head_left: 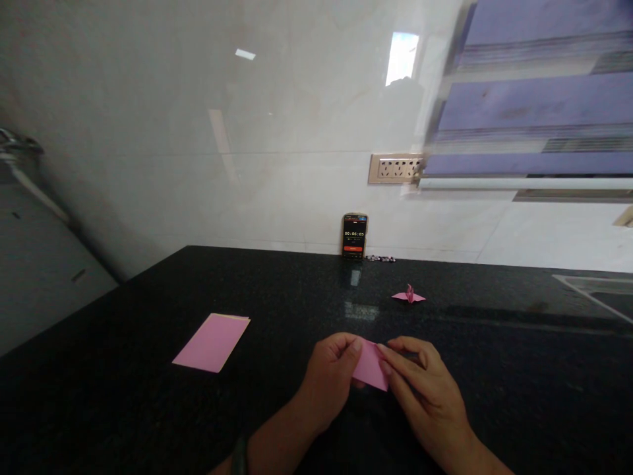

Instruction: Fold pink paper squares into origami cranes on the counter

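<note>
A small piece of folded pink paper [370, 367] is between my two hands, just above the dark countertop. My left hand [333, 369] pinches its left side, thumb on top and fingers underneath. On the right edge, my right hand [428, 389] grips the paper between thumb and fingertips. Beyond my hands stands a finished pink paper crane [409, 295] with its wings spread. To the left lies a stack of square paper [211, 343], pink on top with a yellowish edge showing below.
A phone [355, 236] showing a running timer leans against the tiled wall, with a beaded strap [380, 258] beside it. Sockets [395, 169] and purple shelf-like panels [534, 102] are on the wall. A framed dark panel [601, 293] is set at the counter's right.
</note>
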A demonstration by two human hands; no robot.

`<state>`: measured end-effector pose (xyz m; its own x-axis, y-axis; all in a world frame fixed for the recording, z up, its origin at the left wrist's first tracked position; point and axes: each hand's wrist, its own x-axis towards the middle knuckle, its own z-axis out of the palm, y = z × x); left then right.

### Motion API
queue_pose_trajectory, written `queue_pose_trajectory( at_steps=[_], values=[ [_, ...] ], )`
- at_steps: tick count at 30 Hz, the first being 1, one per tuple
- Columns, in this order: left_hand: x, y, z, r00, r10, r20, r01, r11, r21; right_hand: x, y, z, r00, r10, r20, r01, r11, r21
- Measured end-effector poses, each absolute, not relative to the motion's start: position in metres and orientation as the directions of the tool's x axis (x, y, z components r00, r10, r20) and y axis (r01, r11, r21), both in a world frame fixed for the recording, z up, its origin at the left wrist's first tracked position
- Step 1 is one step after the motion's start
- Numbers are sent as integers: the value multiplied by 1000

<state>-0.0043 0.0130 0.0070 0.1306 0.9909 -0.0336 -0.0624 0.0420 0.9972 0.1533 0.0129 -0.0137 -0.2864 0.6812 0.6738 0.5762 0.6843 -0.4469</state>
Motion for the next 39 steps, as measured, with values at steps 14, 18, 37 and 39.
queue_pose_trajectory(
  at_steps=[14,18,37,39],
  values=[
    [-10,14,6,108,992,-58,-31,62,998,160,16,-1,-563,436,702,600,800,-16],
    [-9,14,3,105,993,-56,-67,63,996,158,17,-1,-570,419,706,588,809,-6],
    [-2,12,7,167,970,-177,-364,227,903,154,14,1,-562,491,666,622,781,-51],
    [-1,12,7,160,974,-163,-379,213,900,152,14,2,-567,485,666,616,786,-47]
  ],
)
